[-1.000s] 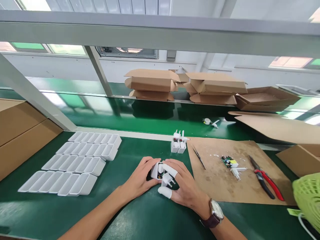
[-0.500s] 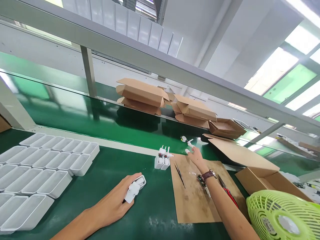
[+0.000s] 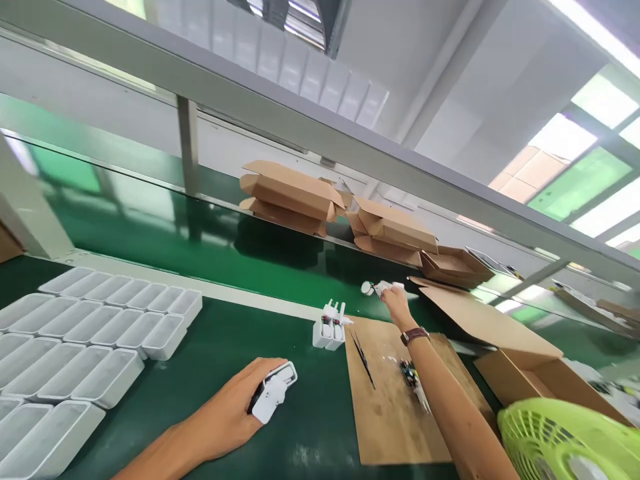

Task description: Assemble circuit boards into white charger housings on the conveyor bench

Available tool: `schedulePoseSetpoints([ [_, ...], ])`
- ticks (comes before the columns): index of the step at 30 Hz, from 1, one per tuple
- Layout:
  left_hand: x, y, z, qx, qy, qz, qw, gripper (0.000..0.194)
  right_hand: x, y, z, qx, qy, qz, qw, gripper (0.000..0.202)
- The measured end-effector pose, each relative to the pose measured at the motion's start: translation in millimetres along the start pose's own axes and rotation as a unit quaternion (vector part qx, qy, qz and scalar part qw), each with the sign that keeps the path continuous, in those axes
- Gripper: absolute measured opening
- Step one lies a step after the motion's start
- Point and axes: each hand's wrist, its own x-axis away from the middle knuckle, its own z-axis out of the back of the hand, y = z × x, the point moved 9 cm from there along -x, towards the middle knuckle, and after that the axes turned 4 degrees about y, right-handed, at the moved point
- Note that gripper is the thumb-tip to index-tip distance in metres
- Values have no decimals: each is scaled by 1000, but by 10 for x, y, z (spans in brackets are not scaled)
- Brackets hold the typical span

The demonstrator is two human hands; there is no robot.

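Observation:
My left hand (image 3: 245, 403) is wrapped round a white plastic housing (image 3: 274, 393) with a dark part along its side, low over the green table. Farther off, my right hand (image 3: 397, 303) pinches a small white part with wires (image 3: 370, 288) above the green surface beyond the table's pale strip. Between my hands, two small white housings (image 3: 329, 333) stand side by side, with red and dark parts and white prongs showing at their tops. Tweezers (image 3: 363, 360) lie on the brown cardboard sheet (image 3: 385, 427). A small circuit board (image 3: 410, 375) rests there too, beside my right forearm.
Rows of white trays (image 3: 117, 373) cover the left side. A green fan (image 3: 565, 440) stands at the lower right, near an open cardboard box (image 3: 545, 377). More cardboard boxes (image 3: 295, 193) sit along the back, under a long metal beam (image 3: 310, 110).
My right hand has closed round the small white part, which its fingertips were reaching before. My left hand keeps its hold on the housing. The camera view has shifted slightly.

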Motion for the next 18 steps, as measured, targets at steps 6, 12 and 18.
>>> schedulePoseSetpoints([
  [6, -8, -47, 29, -22, 29, -1, 999, 44, 656, 233, 652, -44, 0, -33, 998, 35],
  [12, -29, 24, 115, 9, 78, 14, 997, 39, 1302, 162, 1055, 2, -27, 20, 999, 18],
  [18, -71, -7, 242, 147, 128, 81, 978, 52, 1830, -580, 679, 36, -36, 234, 971, 24],
])
